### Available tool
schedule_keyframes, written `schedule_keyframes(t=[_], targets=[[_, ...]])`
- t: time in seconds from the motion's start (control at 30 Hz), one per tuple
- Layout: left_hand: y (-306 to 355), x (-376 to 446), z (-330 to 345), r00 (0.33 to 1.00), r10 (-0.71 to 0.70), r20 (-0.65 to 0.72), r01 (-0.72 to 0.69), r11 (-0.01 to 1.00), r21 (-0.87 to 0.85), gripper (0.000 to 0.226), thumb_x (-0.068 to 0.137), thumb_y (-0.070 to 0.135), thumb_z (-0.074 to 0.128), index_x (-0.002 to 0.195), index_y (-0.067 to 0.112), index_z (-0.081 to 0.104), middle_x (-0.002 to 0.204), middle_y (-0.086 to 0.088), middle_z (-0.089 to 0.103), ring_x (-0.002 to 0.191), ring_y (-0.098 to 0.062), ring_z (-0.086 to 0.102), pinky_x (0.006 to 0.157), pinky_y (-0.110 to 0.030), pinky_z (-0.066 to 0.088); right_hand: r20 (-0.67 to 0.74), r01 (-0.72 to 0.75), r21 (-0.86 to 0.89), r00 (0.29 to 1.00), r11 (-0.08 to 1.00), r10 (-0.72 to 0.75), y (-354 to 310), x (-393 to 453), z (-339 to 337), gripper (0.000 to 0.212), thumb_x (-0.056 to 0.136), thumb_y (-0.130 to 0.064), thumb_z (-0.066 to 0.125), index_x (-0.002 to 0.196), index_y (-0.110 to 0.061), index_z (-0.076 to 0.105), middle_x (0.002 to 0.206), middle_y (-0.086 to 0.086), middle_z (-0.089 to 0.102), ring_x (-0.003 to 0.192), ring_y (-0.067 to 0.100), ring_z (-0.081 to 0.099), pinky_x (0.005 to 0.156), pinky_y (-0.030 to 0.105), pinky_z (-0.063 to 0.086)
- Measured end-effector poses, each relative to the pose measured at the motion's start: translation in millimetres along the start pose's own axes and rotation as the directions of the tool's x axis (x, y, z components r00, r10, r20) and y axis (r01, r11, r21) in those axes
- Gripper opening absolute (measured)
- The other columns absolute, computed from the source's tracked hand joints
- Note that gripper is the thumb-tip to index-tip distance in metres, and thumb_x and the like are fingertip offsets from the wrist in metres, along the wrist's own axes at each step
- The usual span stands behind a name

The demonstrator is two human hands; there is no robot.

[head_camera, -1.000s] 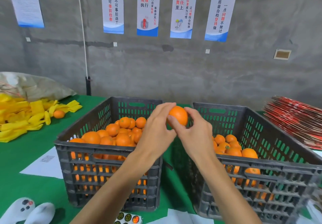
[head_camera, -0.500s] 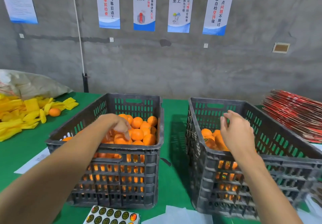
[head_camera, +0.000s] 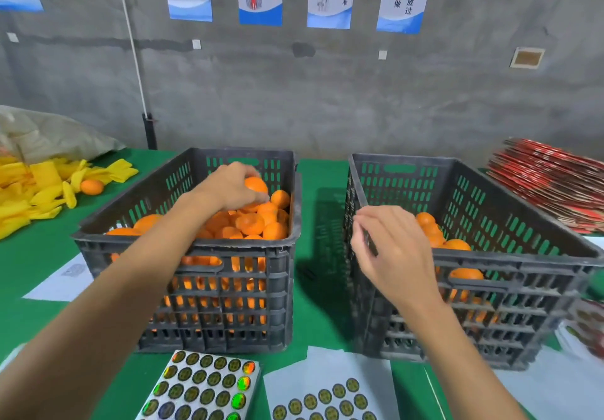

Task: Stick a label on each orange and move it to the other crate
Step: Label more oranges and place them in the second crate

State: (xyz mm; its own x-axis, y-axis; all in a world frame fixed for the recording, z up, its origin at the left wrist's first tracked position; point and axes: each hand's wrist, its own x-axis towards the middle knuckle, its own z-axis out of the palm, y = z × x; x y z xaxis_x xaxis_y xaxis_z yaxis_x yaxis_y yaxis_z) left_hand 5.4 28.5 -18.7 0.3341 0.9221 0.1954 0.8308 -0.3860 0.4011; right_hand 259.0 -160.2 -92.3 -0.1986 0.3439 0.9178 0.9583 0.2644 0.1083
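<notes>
Green cloth covered the table (head_camera: 313, 347), where two crates were set side by side for easy transfer. Unlabelled fruit was heaped in the left crate (head_camera: 248, 305), fewer in the right crate (head_camera: 510, 308). Label sheets (head_camera: 202, 387) were laid in front, within reach. One orange (head_camera: 256, 184) was clasped by the left hand (head_camera: 233, 187); the right hand (head_camera: 389, 253) hung empty, fingers loosely curled.

Two dark slatted crates stand side by side on green cloth. The left crate (head_camera: 196, 249) is heaped with oranges (head_camera: 251, 223); one orange (head_camera: 256, 185) at the far end is gripped by the left hand (head_camera: 228, 187). The right crate (head_camera: 490, 266) holds fewer oranges (head_camera: 434, 233). Sheets of round labels (head_camera: 206, 387) lie flat in front.
</notes>
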Motion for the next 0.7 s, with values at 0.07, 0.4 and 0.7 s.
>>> schedule_keyframes(t=[0.07, 0.4, 0.7], targets=[[16, -25, 3, 0.996, 0.043, -0.082, -0.049, 0.996, -0.079, 0.065, 0.078, 0.055, 0.081, 0.135, 0.027, 0.065, 0.136, -0.006, 0.066, 0.126, -0.030, 0.060, 0.104, -0.039, 0.047, 0.028, 0.033, 0.021, 0.999, 0.999, -0.033, -15, -18, 6, 0.015, 0.098, -0.012, 0.061, 0.097, -0.003, 0.072, 0.102, 0.008, 0.070, 0.093, 0.027, 0.064, 0.086, 0.037, 0.050], [38, -78, 37, 0.983, 0.041, -0.179, -0.065, 0.990, -0.128, 0.054, 0.089, 0.051, 0.072, 0.133, 0.021, 0.063, 0.133, -0.005, 0.066, 0.118, -0.029, 0.060, 0.093, -0.038, 0.046, 0.925, -0.280, 0.133, 0.379, 0.951, -0.018, -53, -157, -2, 0.058, 0.099, -0.068, 0.038, 0.139, -0.032, 0.061, 0.154, -0.019, 0.044, 0.140, 0.005, 0.039, 0.121, 0.032, 0.029], [33, -76, 43, 0.980, 0.025, -0.199, -0.049, 0.992, -0.117, 0.058, 0.087, 0.055, 0.069, 0.136, 0.024, 0.061, 0.133, -0.004, 0.065, 0.116, -0.028, 0.061, 0.094, -0.044, 0.052, 0.862, -0.283, -0.171, 0.421, 0.944, 0.283, -79, -182, 20, 0.032, 0.090, -0.004, 0.050, 0.119, -0.016, 0.053, 0.139, 0.001, 0.048, 0.118, 0.022, 0.047, 0.100, 0.031, 0.043]])
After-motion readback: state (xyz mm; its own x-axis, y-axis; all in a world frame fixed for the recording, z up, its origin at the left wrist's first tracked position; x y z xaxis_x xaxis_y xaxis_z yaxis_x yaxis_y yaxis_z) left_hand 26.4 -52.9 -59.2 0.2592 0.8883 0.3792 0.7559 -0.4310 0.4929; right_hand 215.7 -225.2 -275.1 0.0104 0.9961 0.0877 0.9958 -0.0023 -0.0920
